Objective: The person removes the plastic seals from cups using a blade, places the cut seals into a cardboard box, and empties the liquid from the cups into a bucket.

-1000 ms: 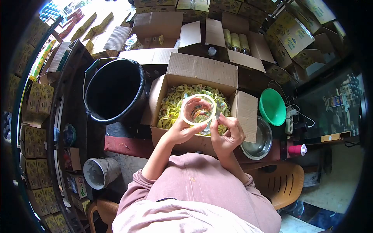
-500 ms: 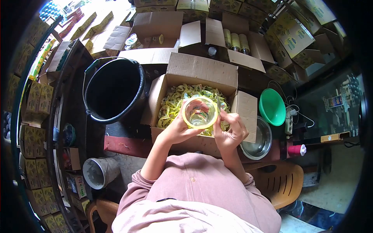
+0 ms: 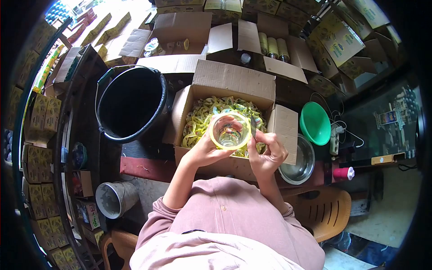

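A clear plastic cup (image 3: 230, 131) with a pale yellow rim faces up towards the camera. Wrapped round its left side is my left hand (image 3: 208, 148). My right hand (image 3: 267, 152) is at the cup's right edge, thumb and forefinger pinched on a thin dark blade (image 3: 253, 124) that stands upright against the rim. Both hands are over an open cardboard box (image 3: 234, 81), which holds a heap of yellow-green printed strips (image 3: 195, 123). The cup hides part of the heap.
A black bucket (image 3: 164, 96) stands left of the box. On the right are a green bowl (image 3: 315, 123), a clear round bowl (image 3: 302, 164) and a pink-and-white object (image 3: 344, 174). Further back are open cartons (image 3: 182, 24). A grey bucket (image 3: 118, 200) is at lower left.
The cup has tilted a little and its opening has shifted slightly. My right hand has moved a little right and up along with the thin blade.
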A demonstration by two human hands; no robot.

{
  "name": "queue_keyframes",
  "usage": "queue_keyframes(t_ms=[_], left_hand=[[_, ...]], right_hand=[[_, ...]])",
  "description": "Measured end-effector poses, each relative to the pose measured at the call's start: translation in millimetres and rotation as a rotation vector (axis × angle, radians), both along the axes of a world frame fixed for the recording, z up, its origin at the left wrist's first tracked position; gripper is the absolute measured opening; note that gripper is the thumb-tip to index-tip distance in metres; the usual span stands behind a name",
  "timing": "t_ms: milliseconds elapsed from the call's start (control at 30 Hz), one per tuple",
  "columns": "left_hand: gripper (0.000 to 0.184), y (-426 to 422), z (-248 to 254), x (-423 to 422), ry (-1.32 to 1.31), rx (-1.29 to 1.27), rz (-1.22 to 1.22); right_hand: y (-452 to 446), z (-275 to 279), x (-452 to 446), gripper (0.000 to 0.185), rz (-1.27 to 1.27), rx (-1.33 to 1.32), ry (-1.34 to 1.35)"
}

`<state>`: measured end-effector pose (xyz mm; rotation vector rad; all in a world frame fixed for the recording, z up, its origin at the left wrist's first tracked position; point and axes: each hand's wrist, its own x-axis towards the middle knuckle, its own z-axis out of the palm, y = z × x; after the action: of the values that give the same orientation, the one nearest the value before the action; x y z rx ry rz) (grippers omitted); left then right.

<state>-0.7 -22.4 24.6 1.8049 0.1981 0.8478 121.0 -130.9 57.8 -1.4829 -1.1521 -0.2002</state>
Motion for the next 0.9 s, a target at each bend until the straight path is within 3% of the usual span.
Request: queue_keyframes(t_ms=[167,467,667,900], left_hand=[[0.066,4,-5,-2,0.036,0.075,-0.029],[0.067,-2,0,-3,-0.016,-0.121,-0.136],[0.069,-1,3,-1,-0.152,-0.300,-0.173],[0.075,-2,-9,0,-0.082,-0.415,-0.101]], right_hand=[[1,3,0,0.020,-0.020,-0.008,-0.072],[6,6,7,0.022,0.054,-0.019,-0.085],[2,-6,7,0.018,0.057,0.033,0.190],[-7,-2,-7,0.016,0.054,-0.012,0.066]])
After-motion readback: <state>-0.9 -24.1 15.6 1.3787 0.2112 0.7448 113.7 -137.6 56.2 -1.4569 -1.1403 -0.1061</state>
